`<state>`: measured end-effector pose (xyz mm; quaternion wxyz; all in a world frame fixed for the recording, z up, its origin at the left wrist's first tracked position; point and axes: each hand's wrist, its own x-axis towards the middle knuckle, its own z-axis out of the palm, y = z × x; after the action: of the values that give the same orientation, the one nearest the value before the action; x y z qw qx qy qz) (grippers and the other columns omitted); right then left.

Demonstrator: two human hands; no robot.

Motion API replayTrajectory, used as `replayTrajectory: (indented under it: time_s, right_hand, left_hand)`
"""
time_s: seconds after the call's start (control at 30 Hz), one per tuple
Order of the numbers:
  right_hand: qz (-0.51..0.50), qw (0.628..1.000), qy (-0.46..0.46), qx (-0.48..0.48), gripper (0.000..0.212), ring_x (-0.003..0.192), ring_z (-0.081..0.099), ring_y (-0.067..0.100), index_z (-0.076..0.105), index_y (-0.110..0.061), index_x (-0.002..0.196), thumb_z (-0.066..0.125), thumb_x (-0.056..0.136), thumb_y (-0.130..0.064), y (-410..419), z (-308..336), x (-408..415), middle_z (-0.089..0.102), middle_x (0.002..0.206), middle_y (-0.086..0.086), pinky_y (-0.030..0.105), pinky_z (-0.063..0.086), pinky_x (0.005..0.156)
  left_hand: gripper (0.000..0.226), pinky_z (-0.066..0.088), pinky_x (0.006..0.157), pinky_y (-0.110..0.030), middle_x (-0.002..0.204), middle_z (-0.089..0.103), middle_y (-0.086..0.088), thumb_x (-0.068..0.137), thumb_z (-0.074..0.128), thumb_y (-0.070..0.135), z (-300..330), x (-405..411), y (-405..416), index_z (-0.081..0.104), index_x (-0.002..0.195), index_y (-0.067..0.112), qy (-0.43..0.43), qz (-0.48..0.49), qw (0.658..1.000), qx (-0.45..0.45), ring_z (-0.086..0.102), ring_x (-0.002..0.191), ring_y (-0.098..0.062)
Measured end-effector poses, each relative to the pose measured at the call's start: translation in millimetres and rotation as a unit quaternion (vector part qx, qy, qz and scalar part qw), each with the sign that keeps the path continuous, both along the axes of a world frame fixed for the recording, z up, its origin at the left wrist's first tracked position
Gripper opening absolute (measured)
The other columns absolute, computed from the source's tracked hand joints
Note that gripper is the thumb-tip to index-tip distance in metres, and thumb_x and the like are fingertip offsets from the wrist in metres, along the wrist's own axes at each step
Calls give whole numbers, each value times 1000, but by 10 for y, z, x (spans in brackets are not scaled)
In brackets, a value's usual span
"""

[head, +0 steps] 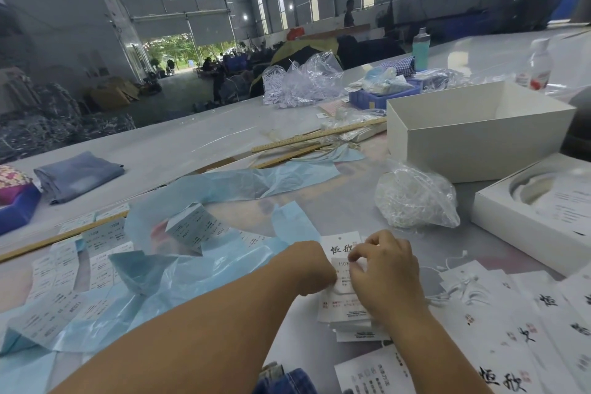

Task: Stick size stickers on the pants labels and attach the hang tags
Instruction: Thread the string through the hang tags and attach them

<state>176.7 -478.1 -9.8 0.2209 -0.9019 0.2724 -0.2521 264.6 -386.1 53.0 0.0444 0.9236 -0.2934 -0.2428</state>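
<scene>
Sticker being pressed onto a hang tag at the near centre.

Sticker sheets point(64, 265) on blue backing are spread at the left, within reach. The hang tag point(340, 253), topmost on its stack, is steadied by the left hand point(315, 265), fingers curled at its edge, while a sticker appears pinched by the right hand point(383, 269). Finished tags point(511, 313) are laid right.
</scene>
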Motion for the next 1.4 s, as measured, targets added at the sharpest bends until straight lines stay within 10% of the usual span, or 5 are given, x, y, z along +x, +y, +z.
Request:
replayTrajectory:
  time_s: [0.2,0.53,0.9,1.03,1.4]
  right_hand:
    - [11,1000,19,-1,26,111,37,13,71,-39,112,54,92,-40,8,-31,4,50,121,-11,30,33,96]
    - [-3,998,58,31,51,117,35,14,54,-36,128,59,82,-58,-3,-32,-14,44,126,-9,32,33,100]
    - [-78,995,56,38,48,103,47,13,57,-32,106,65,74,-68,42,-1,16,57,105,-11,35,42,89]
    - [-103,992,70,38,53,100,50,15,61,-29,106,64,73,-70,36,15,16,61,103,-9,37,43,84]
    - [-97,984,57,136,34,88,60,17,53,-29,76,73,77,-56,25,113,-59,65,88,-9,40,51,84]
  left_hand:
    - [22,40,50,-21,117,69,-15,98,43,14,37,11,16,57,113,7,40,0,998,38,69,103,-29]
    - [26,39,44,-18,83,60,-2,94,53,32,32,66,46,58,111,13,68,-10,997,22,52,55,-12]
    - [39,41,52,-23,104,69,-8,97,47,48,75,58,153,53,124,20,25,-66,991,114,55,60,-11]
    - [34,39,51,-24,75,59,1,95,45,56,43,59,141,47,106,25,30,-58,992,106,54,58,-11]
    - [28,41,50,-23,73,55,2,97,48,53,28,31,121,44,108,27,48,-74,991,100,53,59,-11]
